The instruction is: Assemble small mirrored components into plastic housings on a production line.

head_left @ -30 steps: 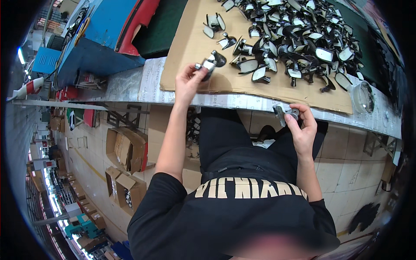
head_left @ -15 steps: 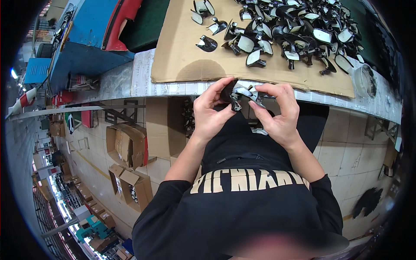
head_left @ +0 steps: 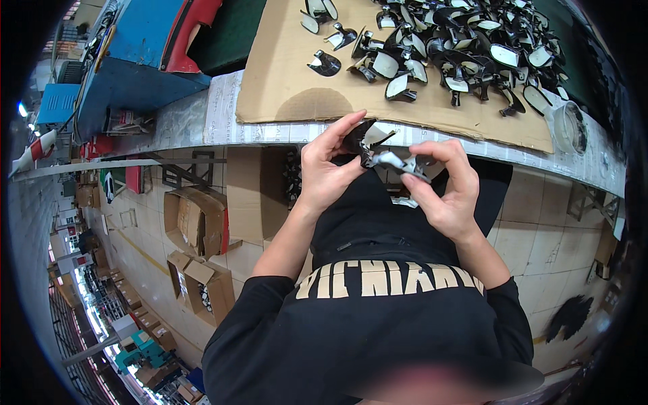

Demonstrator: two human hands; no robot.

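Note:
My left hand (head_left: 327, 165) is closed on a glossy black curved piece (head_left: 366, 138) with a pale inner face, shaped like a shoe heel. Thumb and fingertips pinch it from its left side. Between thumb and fingers, my right hand (head_left: 449, 185) grips a second piece, black and white with a shiny surface (head_left: 413, 165). The two pieces meet or overlap near the middle; whether they touch is hard to tell. Both are held over the table's front edge, in front of my body. Many similar black curved pieces (head_left: 459, 57) lie heaped on the cardboard sheet (head_left: 270, 94) beyond my hands.
A clear round container (head_left: 569, 127) stands at the table's right end. Blue machinery (head_left: 138, 64) with a red part (head_left: 185, 40) occupies the left. Below on the floor are open cardboard boxes (head_left: 196, 223). Several loose pieces (head_left: 325, 63) lie left of the heap.
My right hand has moved slightly right and down, turning its piece and drawing it away from the left hand's piece. The left hand stays nearly in place.

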